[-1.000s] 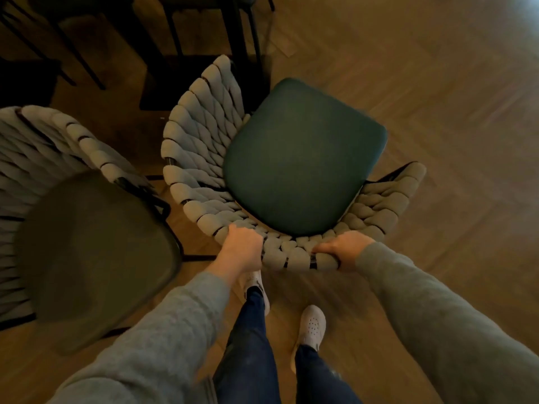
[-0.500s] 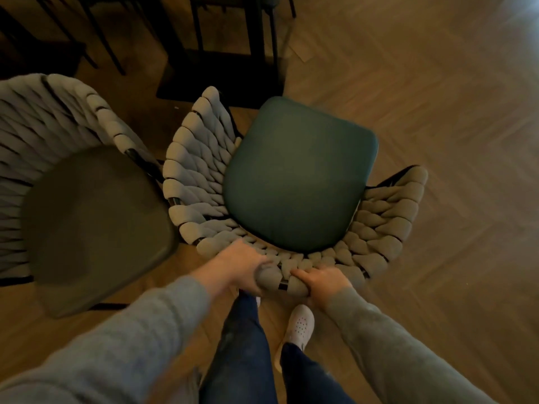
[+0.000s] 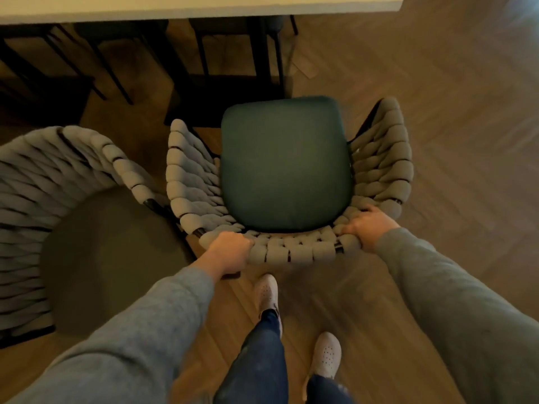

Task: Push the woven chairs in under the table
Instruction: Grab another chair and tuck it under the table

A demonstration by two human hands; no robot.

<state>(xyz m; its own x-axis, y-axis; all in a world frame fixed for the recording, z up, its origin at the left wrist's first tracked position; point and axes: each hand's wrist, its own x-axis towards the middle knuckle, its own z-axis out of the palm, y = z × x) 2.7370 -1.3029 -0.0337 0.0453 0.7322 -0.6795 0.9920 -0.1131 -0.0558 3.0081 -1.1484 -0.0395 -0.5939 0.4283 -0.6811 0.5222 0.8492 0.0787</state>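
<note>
Chair [image 3: 285,164] turned twd table [image 3: 204,5]; table leg [image 3: 263,53] ahead

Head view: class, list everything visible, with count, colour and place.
Woven chair with green seat cushion: one, grey, centre, before the table.
Woven chair with dark olive seat: one, grey, left, beside the first.
Pale flat tabletop: one, white, top edge.
Thin metal legs: several, black, under the tabletop.
Herringbone wood floor: one, brown, all round.
Perforated shoes: two, white, bottom centre.
Left hand: one, grips first chair's back rim.
Right hand: one, grips same rim.
</note>
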